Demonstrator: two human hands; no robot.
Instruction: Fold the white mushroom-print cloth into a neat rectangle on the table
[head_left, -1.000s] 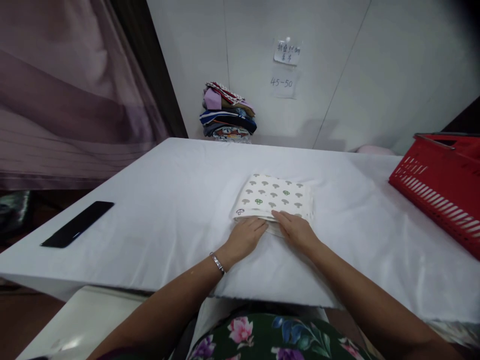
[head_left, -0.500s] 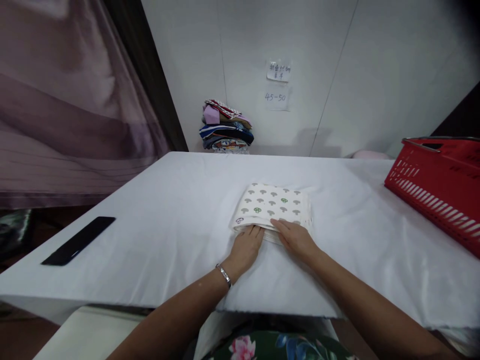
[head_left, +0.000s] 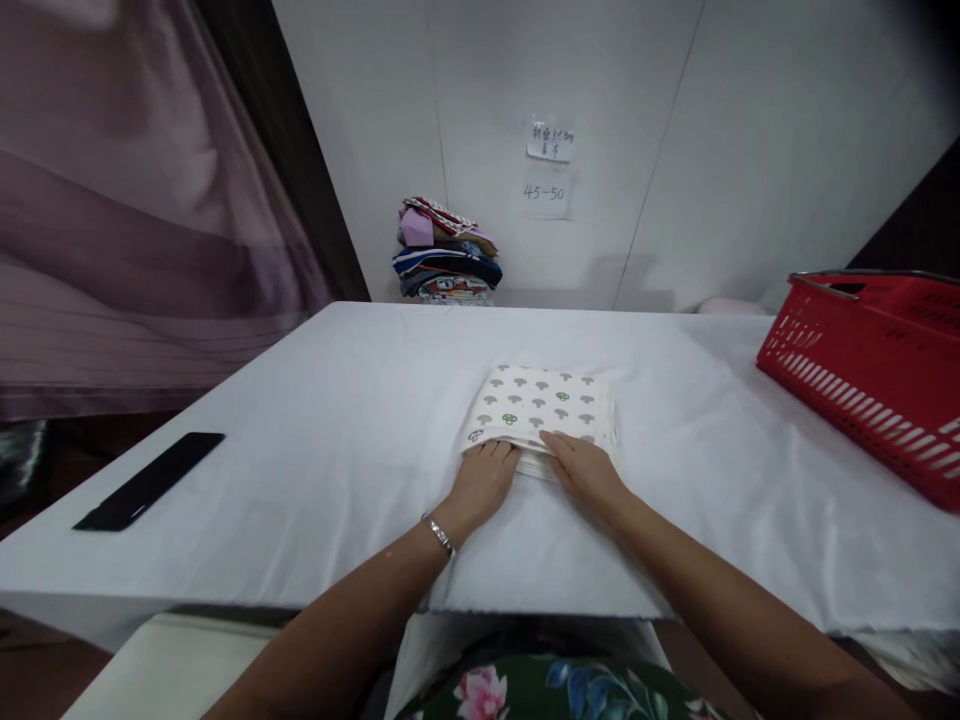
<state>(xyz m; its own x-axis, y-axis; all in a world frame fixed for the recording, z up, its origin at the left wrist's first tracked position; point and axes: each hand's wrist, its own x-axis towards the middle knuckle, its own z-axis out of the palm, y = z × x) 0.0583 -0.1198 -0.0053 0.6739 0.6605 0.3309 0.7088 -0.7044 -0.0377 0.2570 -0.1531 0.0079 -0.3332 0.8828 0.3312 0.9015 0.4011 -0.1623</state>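
A white folded cloth (head_left: 525,405) printed with grey mushrooms and a few green ones lies flat on the table, its layers showing along the near edge. At that edge my left hand (head_left: 484,480), with a silver bracelet at the wrist, has its fingers stretched out and the tips slipped beneath the top layer. Beside it, my right hand (head_left: 592,472) holds the near edge, fingers over the top layer; its thumb is partly hidden.
The table (head_left: 300,430) has a white cover. A flat black object (head_left: 154,482) lies at its left, a red plastic basket (head_left: 855,370) at its right. Behind the far edge is a stack of folded fabrics (head_left: 448,255). Paper notes (head_left: 549,165) hang on the wall.
My left fingers have slid slightly further under the cloth's top layer. My right hand stays at the near edge. The whole view has shifted a little.
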